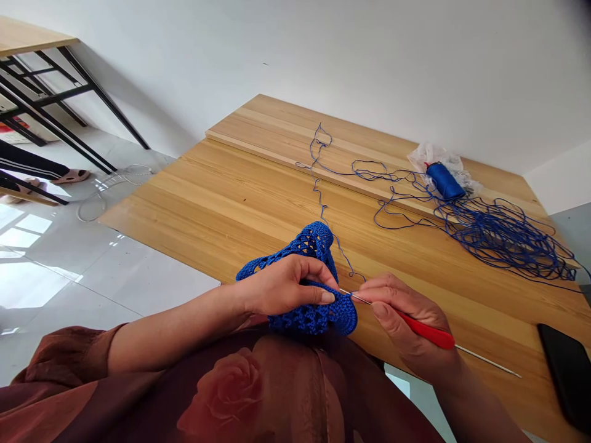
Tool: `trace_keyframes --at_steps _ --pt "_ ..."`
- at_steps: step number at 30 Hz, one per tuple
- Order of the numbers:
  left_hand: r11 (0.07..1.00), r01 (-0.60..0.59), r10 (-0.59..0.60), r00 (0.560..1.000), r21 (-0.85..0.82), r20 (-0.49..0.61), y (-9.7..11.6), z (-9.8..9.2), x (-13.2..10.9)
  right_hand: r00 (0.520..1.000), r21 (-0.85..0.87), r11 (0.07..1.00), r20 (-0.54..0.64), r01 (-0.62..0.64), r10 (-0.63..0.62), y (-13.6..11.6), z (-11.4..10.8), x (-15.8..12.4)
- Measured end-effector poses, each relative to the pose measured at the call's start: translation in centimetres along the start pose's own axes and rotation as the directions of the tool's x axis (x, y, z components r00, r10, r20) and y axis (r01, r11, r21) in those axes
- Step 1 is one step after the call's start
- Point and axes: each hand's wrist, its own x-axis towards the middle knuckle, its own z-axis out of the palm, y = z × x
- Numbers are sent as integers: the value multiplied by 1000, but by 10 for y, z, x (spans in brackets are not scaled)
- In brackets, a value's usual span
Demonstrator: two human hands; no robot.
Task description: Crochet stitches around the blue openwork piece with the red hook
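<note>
1. L hand (286, 286): arm reaches in from the body, wrist low, fingers curled & closed over a blue crochet piece (318, 243), gripping it near its edge.
2. R hand (406, 320): fingers & thumb wrapped round the red handle of a crochet hook (427, 329), pinching it; metal tip (355, 297) touches the piece's edge.
3. Piece: lacy, open-holed, held in front of the person's chest, just above the wood table (184, 215).
4. Blue thread (323, 203) runs from the piece across the table to loose tangled loops.
5. Container: crumpled clear plastic bag (436, 157) at the table's far side, w/ blue spool (446, 181) lying on it, partly in it.
6. Black phone (570, 375) lies face down or dark at the R table edge.
</note>
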Motion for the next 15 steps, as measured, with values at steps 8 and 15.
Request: trace_keyframes --at_steps 8,15 --pt "996 76 -76 997 -39 -8 -2 1 0 979 -33 993 171 116 -109 2 -21 15" --pt "994 95 -97 994 -44 -51 -3 1 2 942 -94 985 318 146 -109 -1 -32 23"
